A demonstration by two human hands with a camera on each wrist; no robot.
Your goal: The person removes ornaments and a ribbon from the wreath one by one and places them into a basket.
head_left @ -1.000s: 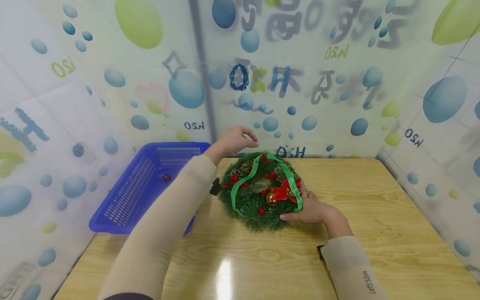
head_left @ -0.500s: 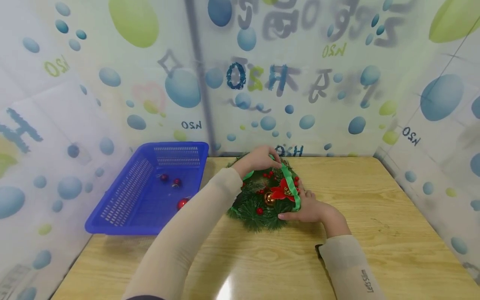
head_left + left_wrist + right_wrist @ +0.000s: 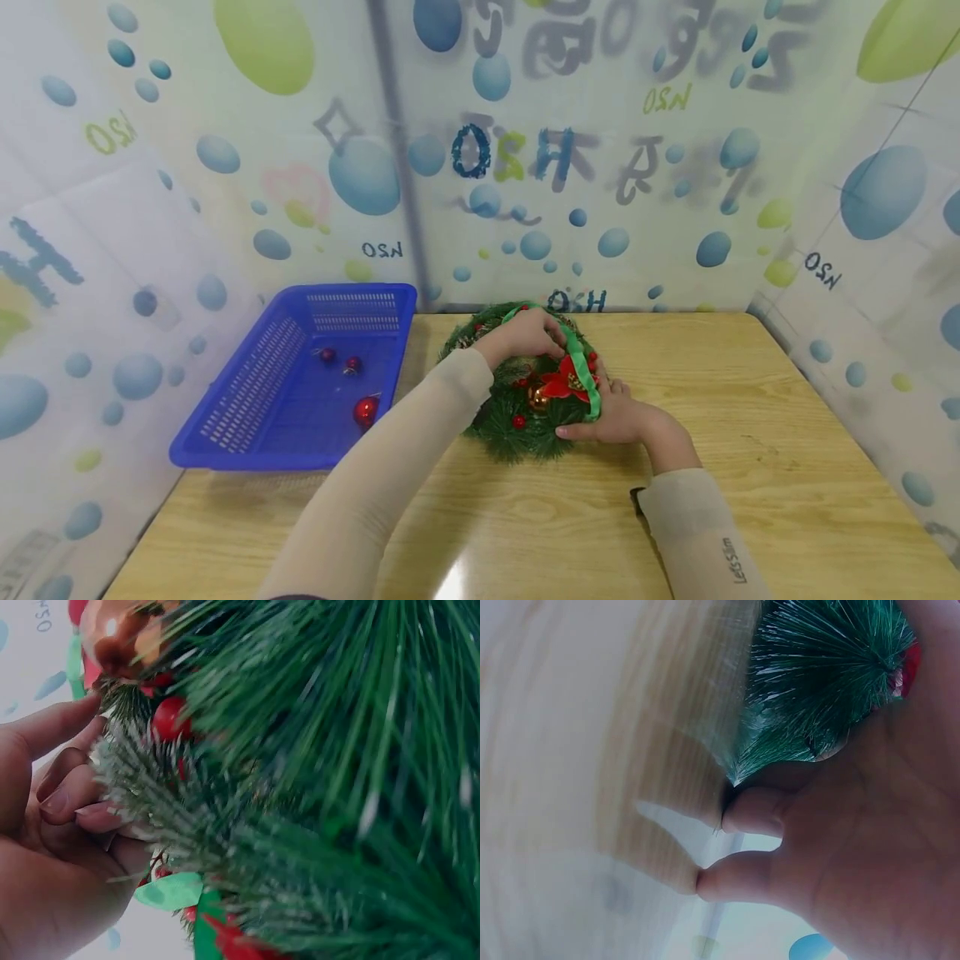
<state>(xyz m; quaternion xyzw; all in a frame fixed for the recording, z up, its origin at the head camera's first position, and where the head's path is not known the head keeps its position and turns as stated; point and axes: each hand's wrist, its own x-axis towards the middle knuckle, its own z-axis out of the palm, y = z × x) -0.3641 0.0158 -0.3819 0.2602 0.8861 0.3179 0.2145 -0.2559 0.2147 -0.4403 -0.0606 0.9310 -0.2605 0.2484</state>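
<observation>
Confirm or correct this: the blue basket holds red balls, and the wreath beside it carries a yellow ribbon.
The ribbon is green, not yellow, as the head view shows. The rest is right: the blue basket holds red balls, and the wreath is beside it.

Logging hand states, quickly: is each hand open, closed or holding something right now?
Left hand: curled over the wreath; cannot tell if it holds anything.
Right hand: holding the wreath at its right edge.
</observation>
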